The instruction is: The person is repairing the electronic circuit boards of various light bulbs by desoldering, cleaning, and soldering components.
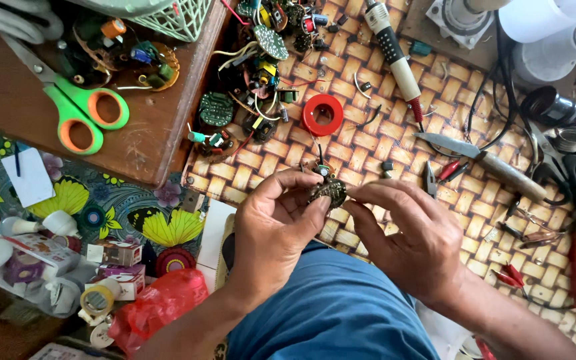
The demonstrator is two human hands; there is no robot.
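Woven straw mat (pixel 368 167) underfoot | left hand (pixel 275 223) and right hand (pixel 408 233), frame centre, fingertips pinched on small round dark circuit board (pixel 329 191) | red tape ring (pixel 323 115) above | green-orange plastic scissors (pixel 78 110) on brown wooden board (pixel 148 143), upper left

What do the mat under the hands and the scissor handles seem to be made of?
The mat looks like woven straw or palm strips: tan, matte, in a checkered weave. The scissor handles look like smooth plastic, bright green with orange inner rims.
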